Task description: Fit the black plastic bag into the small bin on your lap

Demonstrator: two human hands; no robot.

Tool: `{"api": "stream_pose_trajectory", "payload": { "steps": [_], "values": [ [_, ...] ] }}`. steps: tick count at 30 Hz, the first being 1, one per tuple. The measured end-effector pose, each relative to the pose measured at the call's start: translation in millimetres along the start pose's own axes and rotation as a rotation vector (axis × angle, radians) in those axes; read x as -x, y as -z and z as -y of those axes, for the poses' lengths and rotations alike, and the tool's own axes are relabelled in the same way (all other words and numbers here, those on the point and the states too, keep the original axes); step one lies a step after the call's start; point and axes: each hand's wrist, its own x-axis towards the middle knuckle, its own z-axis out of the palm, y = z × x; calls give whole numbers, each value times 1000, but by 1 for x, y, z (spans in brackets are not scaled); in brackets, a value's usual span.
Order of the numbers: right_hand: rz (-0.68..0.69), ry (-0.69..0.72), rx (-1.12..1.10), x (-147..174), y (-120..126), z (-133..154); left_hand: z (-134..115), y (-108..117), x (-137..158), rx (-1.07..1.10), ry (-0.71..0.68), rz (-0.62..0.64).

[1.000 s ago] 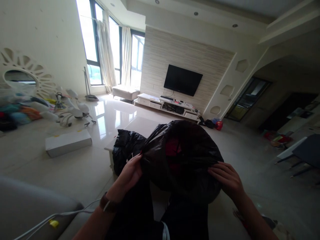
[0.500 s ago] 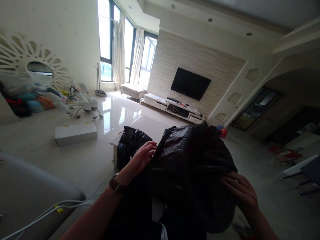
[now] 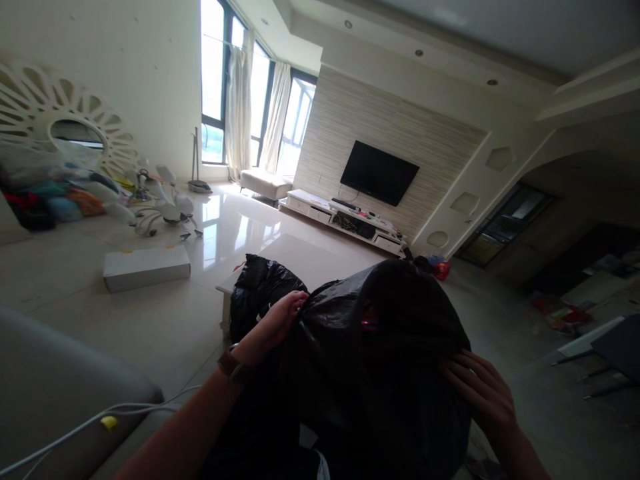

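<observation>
Black, thin plastic fills the lower middle of the head view: a large, crinkled black plastic rubbish bag (image 3: 380, 360) is held up in front of the person, with something red (image 3: 369, 324) showing through a gap near its top. The left hand (image 3: 280, 321), at the bag's upper left edge, has its fingers curled and pinching a fold of the film. The right hand (image 3: 483, 393), at lower right, lies against the bag's side with fingers spread and slightly bent; whether it actually nips any plastic cannot be told. A second, smaller black plastic bag (image 3: 263, 288) sits just behind the left hand on a low white table (image 3: 300, 257) (only partly visible).

To handle the bag well, the judgement is that both hands should gather film near the rim evenly, so the thin plastic neither tears nor lets its contents slip.

At centre left a flat white cardboard box (image 3: 147, 267) lies on the glossy floor; a wall-mounted black television (image 3: 379, 173) hangs at upper centre.
</observation>
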Motion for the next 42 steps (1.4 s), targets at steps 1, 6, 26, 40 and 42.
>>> {"api": "stream_pose_trajectory", "payload": {
  "steps": [1,6,26,40,42],
  "values": [
    [0,3,3,0,0,0,-4,-2,2,4,4,27],
    [6,15,0,-6,0,1,-10,-6,2,14,12,73],
    [-51,-186,-101,4,-7,-4,10,22,23,237,78,53],
    [-25,-405,-280,-20,-10,-19,9,-3,3,-199,-319,-187],
    [31,-375,-253,-27,-7,-18,1,-5,8,-348,-484,-101]
  ]
}}
